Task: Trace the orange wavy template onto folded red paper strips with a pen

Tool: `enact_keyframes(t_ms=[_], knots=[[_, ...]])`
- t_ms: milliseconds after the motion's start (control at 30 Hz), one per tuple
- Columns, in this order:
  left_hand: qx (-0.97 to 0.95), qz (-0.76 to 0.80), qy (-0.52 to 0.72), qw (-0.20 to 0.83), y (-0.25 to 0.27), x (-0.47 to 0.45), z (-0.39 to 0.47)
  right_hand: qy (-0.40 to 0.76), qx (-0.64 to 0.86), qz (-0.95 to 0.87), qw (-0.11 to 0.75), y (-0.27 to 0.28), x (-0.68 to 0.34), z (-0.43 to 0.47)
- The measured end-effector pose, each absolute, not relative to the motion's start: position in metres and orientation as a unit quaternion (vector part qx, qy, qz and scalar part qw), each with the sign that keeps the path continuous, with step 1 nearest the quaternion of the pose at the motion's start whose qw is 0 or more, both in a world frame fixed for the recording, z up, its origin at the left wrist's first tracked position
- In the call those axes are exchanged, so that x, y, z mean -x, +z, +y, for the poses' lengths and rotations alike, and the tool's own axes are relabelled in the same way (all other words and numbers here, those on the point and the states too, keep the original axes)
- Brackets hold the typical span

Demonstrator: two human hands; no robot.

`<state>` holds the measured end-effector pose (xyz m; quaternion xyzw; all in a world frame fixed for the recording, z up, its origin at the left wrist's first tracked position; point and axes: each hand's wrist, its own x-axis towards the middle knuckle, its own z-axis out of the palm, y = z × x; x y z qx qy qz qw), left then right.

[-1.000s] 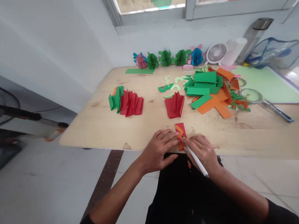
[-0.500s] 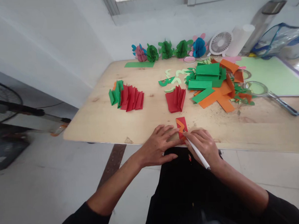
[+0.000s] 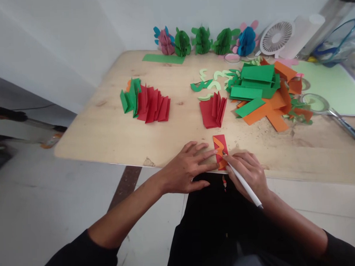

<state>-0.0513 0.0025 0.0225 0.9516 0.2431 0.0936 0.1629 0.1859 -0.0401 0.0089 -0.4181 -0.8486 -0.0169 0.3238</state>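
Near the table's front edge lies a red paper strip (image 3: 221, 141) with a curvy orange paper cutout (image 3: 218, 143) on top of it. My left hand (image 3: 186, 167) is spread flat, its fingertips resting on the cutout and the strip's left side. A white pen (image 3: 245, 185) is gripped in my right hand (image 3: 250, 173), its tip touching down at the right edge of the orange cutout. Part of the strip is hidden under my fingers. Just beyond it stands a bunch of folded red papers (image 3: 213, 112).
Folded green and red papers (image 3: 152, 104) stand at the left. Green folded papers (image 3: 256, 76) and orange pieces (image 3: 275, 119) pile up at the right, near a tape roll (image 3: 315, 103) and a cutter (image 3: 347, 125). Honeycomb paper figures (image 3: 202, 41) and a small fan (image 3: 277, 38) line the wall.
My view has shifted down and closer to the table. The pen tip stays by the orange cutout's edge, and my left hand still presses the papers.
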Motion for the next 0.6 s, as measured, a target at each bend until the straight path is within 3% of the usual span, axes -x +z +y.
enact_keyframes(t_ms=[233, 467, 600], knots=[[-0.950, 0.237, 0.101, 0.177, 0.017, 0.054, 0.005, 0.010, 0.423, -0.845, 0.326, 0.011, -0.185, -0.039], [-0.945, 0.243, 0.089, 0.200, 0.020, 0.054, 0.006, 0.196, 0.505, -0.752, 0.375, 0.025, -0.183, -0.039], [-0.942, 0.249, 0.077, 0.211, 0.024, 0.054, 0.006, 0.239, 0.572, -0.701, 0.353, 0.027, -0.180, -0.037]])
